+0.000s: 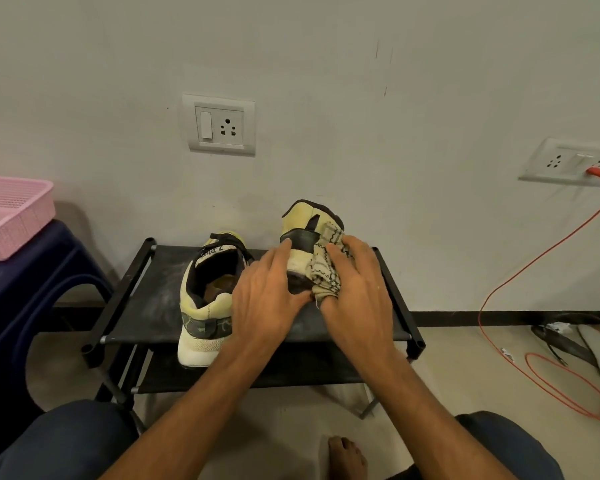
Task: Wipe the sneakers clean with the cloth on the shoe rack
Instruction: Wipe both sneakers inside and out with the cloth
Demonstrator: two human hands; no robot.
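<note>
Two pale yellow sneakers sit on the black shoe rack (136, 299). The left sneaker (205, 299) lies flat with its heel toward me. The right sneaker (305, 230) stands tipped up on end, sole side toward me. My left hand (267, 292) grips that sneaker on its left side and steadies it. My right hand (357, 292) holds a checked beige cloth (326, 268) bunched under its fingers and presses it against the sneaker's lower right side. The lower part of this sneaker is hidden behind both hands.
A pink plastic basket (11, 216) rests on a dark blue stool (25, 292) to the left. The wall carries two socket plates (221, 124), and an orange cable (520, 271) runs from the right one down to the floor. Sandals (575, 341) lie on the right floor. My bare foot (347, 459) shows below.
</note>
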